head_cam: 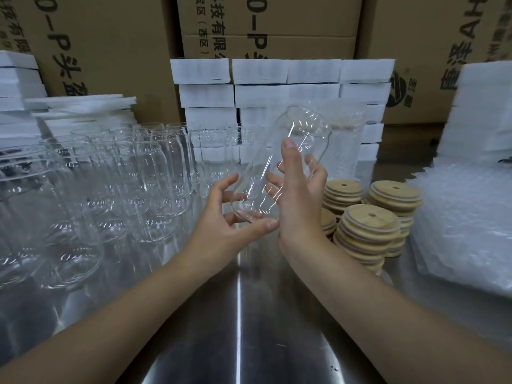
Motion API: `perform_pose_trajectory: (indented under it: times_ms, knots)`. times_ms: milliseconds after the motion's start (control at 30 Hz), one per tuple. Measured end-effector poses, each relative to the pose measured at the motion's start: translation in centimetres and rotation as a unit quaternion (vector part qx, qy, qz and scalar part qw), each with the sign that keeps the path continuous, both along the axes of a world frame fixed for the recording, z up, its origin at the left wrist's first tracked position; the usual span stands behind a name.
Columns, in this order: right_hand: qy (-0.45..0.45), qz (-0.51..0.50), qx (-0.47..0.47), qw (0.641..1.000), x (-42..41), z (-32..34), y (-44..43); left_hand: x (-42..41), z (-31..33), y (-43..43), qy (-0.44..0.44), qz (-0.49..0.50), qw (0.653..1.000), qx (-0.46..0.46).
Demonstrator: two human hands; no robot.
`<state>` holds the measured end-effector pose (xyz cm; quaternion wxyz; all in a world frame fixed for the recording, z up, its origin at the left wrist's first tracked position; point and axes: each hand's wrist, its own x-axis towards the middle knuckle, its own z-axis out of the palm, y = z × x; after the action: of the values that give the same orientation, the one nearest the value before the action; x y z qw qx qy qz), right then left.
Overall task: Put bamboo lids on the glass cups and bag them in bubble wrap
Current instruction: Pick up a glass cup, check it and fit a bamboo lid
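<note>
A clear glass cup [266, 167] is held tilted above the steel table [238, 328], its mouth pointing up and away, with no lid on it. My right hand [299, 195] grips its body, thumb on the near side and fingers behind the glass. My left hand [230, 220] cups its base with curled fingers and thumb. Stacks of round bamboo lids [368, 217] with small holes stand just right of my right hand. A pile of bubble wrap bags [465, 225] lies at the far right. Behind the held cup stands a bagged, lidded cup [346, 142].
Several empty glass cups [124, 184] crowd the left half of the table. White foam blocks [282, 87] are stacked at the back, more white foam sheets [80, 112] lie at back left, and cardboard boxes [116, 45] form a wall behind.
</note>
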<state>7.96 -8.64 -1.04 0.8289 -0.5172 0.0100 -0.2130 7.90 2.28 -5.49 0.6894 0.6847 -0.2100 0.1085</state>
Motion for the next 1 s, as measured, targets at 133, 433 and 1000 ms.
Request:
perform_pose_trajectory:
  times_ms: [133, 433, 1000]
  knots:
    - [-0.015, 0.012, 0.022, 1.0, 0.0, 0.4, -0.2, -0.2, 0.2, -0.1, 0.015, 0.019, 1.0, -0.008]
    - [-0.015, 0.026, 0.05, 0.998, -0.2, 0.5, -0.4, -0.3, 0.2, -0.1, 0.037, 0.0, 0.998, -0.043]
    - [0.017, 0.098, 0.075, 0.992, -0.3, 0.5, -0.6, 1.1, 0.2, 0.8, 0.181, -0.13, 0.973, -0.057]
